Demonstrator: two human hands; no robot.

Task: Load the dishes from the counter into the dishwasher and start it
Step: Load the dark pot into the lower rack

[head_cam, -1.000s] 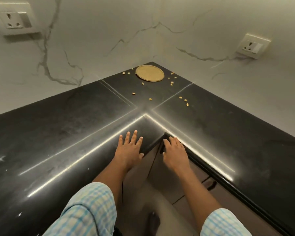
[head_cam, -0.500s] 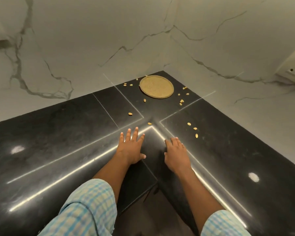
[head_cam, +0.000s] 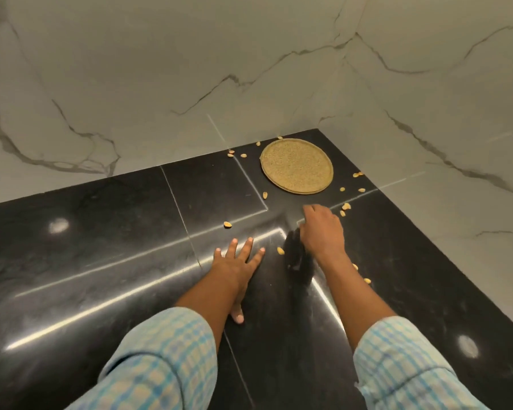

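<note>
Right hand [head_cam: 323, 232] neared plate [head_cam: 296, 165], maybe curled.

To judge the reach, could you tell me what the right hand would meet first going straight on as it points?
The right hand would most likely meet the near rim of the golden plate first; only bare counter seems to lie between, though depth is unclear.

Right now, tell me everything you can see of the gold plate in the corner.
The plate is round, flat and gold-coloured, with a grainy face and a thin raised rim; it looks like metal. It lies flat on the black counter in the far corner, close to both walls. Loose seeds lie scattered around it. The right hand is near but not touching it.
</note>
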